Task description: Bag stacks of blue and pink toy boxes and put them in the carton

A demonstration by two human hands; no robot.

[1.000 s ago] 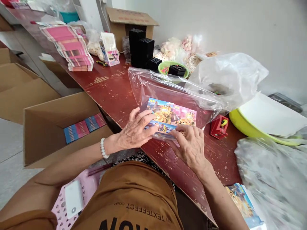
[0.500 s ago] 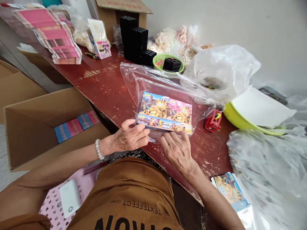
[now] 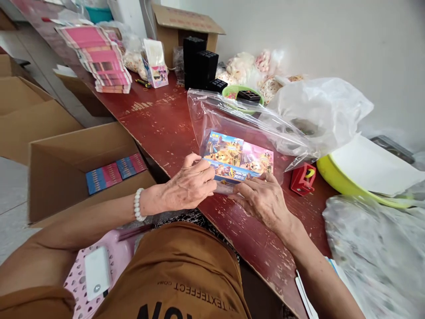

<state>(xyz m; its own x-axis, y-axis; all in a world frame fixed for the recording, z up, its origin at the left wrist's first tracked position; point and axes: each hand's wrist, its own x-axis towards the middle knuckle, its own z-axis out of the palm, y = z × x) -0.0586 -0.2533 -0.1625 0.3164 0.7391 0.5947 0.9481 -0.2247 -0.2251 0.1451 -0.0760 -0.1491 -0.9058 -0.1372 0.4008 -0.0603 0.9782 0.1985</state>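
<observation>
A printed cardboard display box (image 3: 229,170) with blue and pink packs side by side lies inside a clear plastic bag (image 3: 215,117) on the table. The bag's loose far end spreads beyond the box. My left hand (image 3: 194,181) is closed at the near left corner, its thumb and fingers pinching the bag against the box. Along the near right edge, my right hand (image 3: 260,195) is closed with bent fingers on the bag film. Both hands hide parts of the box's near edge.
On the left, an open carton (image 3: 49,168) holds several blue and pink packs. A red tape dispenser (image 3: 302,178) and yellow basin (image 3: 332,173) stand to the right. Farther back are black blocks (image 3: 201,64), a green bowl (image 3: 229,91) and pink card stacks (image 3: 102,57).
The camera view has shifted, so the table things appear farther right and slightly lower. My right hand now reaches farther over the near edge of the bagged box. My left hand stays at its corner.
</observation>
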